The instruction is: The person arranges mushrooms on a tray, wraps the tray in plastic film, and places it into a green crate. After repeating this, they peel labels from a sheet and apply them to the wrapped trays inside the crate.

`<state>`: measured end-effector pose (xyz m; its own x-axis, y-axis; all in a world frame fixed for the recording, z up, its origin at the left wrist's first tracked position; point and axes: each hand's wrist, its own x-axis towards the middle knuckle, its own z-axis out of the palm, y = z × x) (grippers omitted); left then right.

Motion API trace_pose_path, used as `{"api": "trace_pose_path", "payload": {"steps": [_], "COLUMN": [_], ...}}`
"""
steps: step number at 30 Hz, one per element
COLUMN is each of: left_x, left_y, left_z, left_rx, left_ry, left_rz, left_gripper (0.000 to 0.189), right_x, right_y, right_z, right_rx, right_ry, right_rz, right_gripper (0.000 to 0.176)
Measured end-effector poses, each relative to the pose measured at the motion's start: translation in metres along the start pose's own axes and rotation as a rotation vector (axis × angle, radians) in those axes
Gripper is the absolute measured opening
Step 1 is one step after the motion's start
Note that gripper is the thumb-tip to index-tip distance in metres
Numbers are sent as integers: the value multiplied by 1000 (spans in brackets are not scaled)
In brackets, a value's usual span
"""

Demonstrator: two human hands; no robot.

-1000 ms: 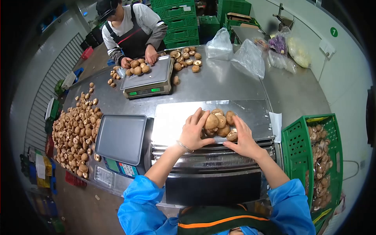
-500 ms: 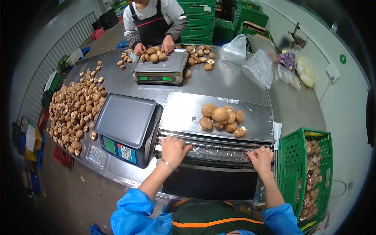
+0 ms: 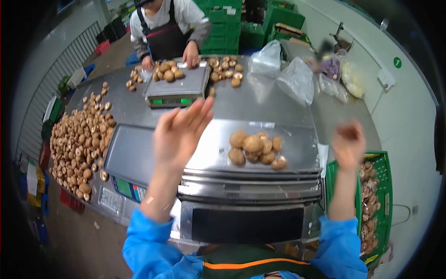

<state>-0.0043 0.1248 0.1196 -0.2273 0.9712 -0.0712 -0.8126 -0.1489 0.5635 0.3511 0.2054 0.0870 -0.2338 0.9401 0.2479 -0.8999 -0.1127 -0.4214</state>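
My left hand (image 3: 179,132) is raised over the right part of the near scale (image 3: 130,151), fingers extended and nothing in them. Out to the right, above the green crate's near corner, my right hand (image 3: 348,144) is raised and blurred; its fingers look curled, and whether it holds anything cannot be made out. Between my hands, a small group of brown mushrooms (image 3: 253,144) rests on a metal plate (image 3: 209,156). In front of the plate runs a metal roller section (image 3: 246,189), with a black panel (image 3: 246,224) nearer to me.
A large mushroom pile (image 3: 83,144) lies on the left. Across the table, a person (image 3: 169,28) has hands at another scale (image 3: 179,86) bearing mushrooms. Plastic bags (image 3: 297,79) lie at the back right. A green crate (image 3: 385,204) holds packed mushrooms.
Both my hands have left the roller section and risen, the left one up and to the left with fingers spreading, the right one up and to the right. The view has shifted slightly.
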Motion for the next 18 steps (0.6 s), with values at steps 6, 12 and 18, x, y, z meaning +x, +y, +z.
{"api": "trace_pose_path", "payload": {"steps": [6,12,18], "left_x": [138,112,66], "left_y": [-137,-119,-71], "left_z": [-129,-153,-125], "left_rx": [1588,895,1120], "left_ry": [-485,-441,-767], "left_rz": [502,-465,-452], "left_gripper": [35,33,63], "right_x": [89,49,25], "right_y": [127,115,106], "right_z": [-95,-107,-85], "right_rx": [-2326,-1031,-1003], "right_ry": [-548,22,175], "right_rz": [308,755,918], "right_gripper": [26,32,41]}}
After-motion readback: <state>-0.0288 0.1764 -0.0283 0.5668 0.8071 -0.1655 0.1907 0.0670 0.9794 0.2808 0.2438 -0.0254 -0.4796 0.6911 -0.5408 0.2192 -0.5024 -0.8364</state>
